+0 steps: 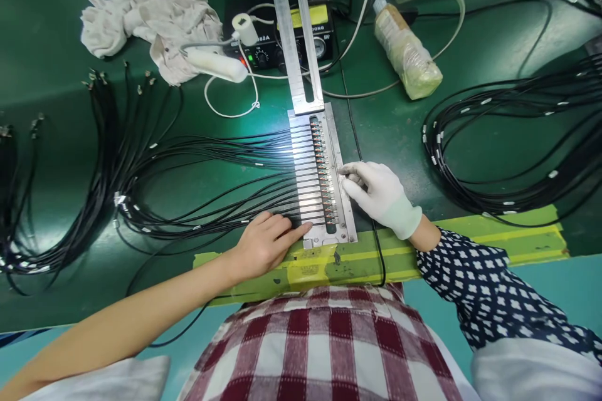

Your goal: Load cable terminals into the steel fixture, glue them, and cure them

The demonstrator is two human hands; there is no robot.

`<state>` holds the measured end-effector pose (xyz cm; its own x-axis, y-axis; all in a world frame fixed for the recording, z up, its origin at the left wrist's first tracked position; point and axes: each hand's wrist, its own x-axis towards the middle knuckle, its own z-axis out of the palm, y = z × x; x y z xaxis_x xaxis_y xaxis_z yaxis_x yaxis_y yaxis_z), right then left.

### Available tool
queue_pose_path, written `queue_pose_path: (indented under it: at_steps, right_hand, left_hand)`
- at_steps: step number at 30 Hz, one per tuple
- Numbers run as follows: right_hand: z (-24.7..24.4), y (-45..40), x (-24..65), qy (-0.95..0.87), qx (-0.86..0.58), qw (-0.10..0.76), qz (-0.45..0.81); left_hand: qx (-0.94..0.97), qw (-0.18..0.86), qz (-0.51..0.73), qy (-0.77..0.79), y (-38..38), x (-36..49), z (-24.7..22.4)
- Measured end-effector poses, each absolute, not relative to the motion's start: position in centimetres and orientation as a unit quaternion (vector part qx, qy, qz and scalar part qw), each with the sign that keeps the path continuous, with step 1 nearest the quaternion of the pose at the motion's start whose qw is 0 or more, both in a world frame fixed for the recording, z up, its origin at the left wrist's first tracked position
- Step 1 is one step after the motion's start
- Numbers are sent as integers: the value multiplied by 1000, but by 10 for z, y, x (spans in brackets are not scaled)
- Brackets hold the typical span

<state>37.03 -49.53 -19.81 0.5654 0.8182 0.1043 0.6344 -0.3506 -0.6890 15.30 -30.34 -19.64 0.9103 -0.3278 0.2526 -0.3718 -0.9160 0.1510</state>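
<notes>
A metal fixture [348, 225] lies on the green table, its slotted cover [313, 44] swung open away from me. Several black cables [226, 153] run in from the left, side by side across the plate, with their connector ends in a row over a dark slot. My bare left hand [270, 243] is at the near left corner, index finger stretched onto the nearest cable, the other fingers curled. My right hand [380, 194], in a white glove, rests at the fixture's right edge with fingers bent together; whether anything small is between them is hidden.
Behind the fixture stands a black control box [263, 50] with lit indicators. White cloths [174, 19] lie at the back left, a wrapped bottle [407, 53] at the back right. Coiled cables [451, 182] lie on the right. Yellow-green tape [517, 235] lines the front edge.
</notes>
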Motion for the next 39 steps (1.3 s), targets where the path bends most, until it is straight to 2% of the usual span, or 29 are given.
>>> queue_pose_path:
  at_steps: [4,9,17,20,23,26,32,34,36,39]
  right_hand:
    - [-203,-498,368,-448,-813,355,114]
    - [-201,-502,380,-442,-796,385,151]
    - [-149,-438,530,-270,-892,361,-13]
    - [-141,-417,569,-197,-907,372,4]
    - [-141,-414,582,-157,-892,421,50]
    - [-142,-433,570,-153,-843,510,82]
    - [-143,-492,464,-234,-679,684,126]
    - [-141,-504,426,-288,-583,733,198]
    - [-137,-510,402,-332,-522,739,267]
    - [-129,-518,398,-317,-466,781,268]
  left_hand:
    - [966,105,114,-206,-317,170,-190]
    - [964,56,65,-252,-328,179,-194]
    - [973,25,47,-225,-333,177,-205]
    - [969,11,67,-236,-334,177,-209]
    - [964,14,110,-242,-335,179,-208]
    - [961,85,156,-213,-333,185,-200]
    - [925,340,153,-76,-322,220,-163]
    - [895,430,115,-20,-324,234,-149]
    - [861,506,54,8,-329,242,-138]
    - [828,561,3,12,-334,236,-133]
